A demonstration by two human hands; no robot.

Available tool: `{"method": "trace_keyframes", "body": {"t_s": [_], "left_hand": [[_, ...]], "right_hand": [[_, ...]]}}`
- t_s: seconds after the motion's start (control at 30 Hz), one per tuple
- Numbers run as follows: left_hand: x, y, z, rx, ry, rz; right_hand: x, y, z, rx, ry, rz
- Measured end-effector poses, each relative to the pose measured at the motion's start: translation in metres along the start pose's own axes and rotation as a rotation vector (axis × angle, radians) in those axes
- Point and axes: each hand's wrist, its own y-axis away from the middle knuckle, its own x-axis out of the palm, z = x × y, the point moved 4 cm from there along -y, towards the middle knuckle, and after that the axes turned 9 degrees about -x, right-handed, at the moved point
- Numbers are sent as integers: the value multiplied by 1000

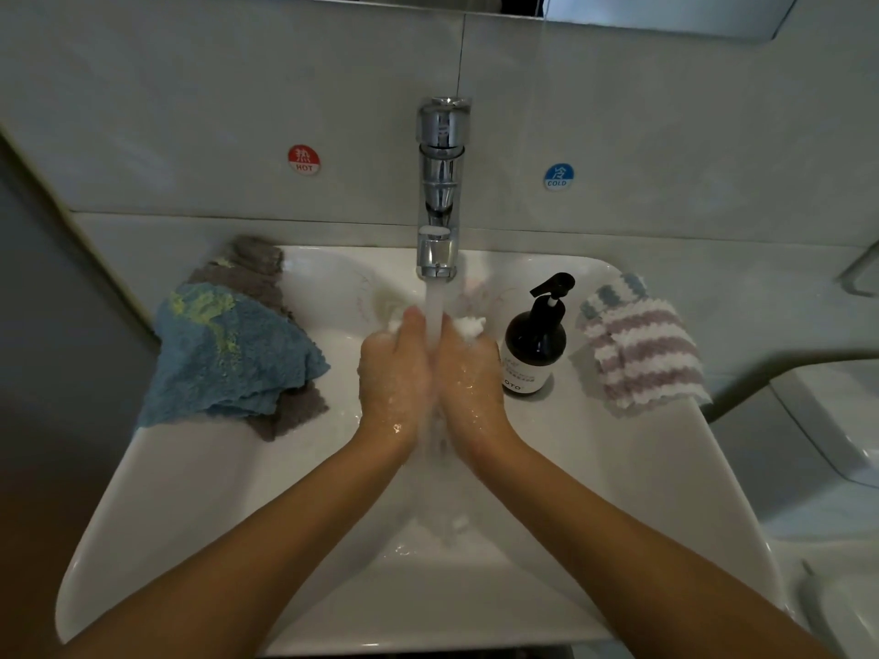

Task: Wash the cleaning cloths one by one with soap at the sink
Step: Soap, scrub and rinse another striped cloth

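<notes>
Directly under the running chrome tap, a person's left hand and right hand press together over the white sink, fingers curled around a white cloth bunched between them. Only tufts of that cloth show, above the knuckles of both hands; the rest is hidden inside the grip. The water stream falls between the two hands and runs on into the basin below the wrists.

To the left of the grip, on the sink's left rim, a blue cloth with yellow patches lies on top of a grey cloth, and both hang over the outer edge. Just to the right of the grip, a dark pump soap bottle stands upright on the right rim, close to the right hand's knuckles; whether they touch cannot be told. Beyond the bottle, a pink-and-white striped cloth with a blue-striped end drapes over the rim's far right edge.

Four cloths can be counted: one in the hands, two stacked left, one right. One bottle, one tap. On the wall beyond the grip, a red HOT sticker sits left of the tap and a blue COLD sticker right of it. Open basin lies below the forearms, toward the near rim.
</notes>
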Motion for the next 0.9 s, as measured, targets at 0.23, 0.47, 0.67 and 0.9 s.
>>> {"method": "trace_keyframes", "body": {"t_s": [0.23, 0.47, 0.67, 0.9], "left_hand": [[-1, 5, 2, 95, -41, 50], [0, 4, 1, 107, -50, 64], [-4, 6, -2, 180, 1, 45], [-1, 7, 0, 164, 30, 150]], "right_hand": [[6, -5, -21, 110, -128, -93], [-8, -8, -27, 291, -327, -28], [-4, 0, -25, 424, -388, 78], [-10, -5, -18, 335, -409, -29]]}}
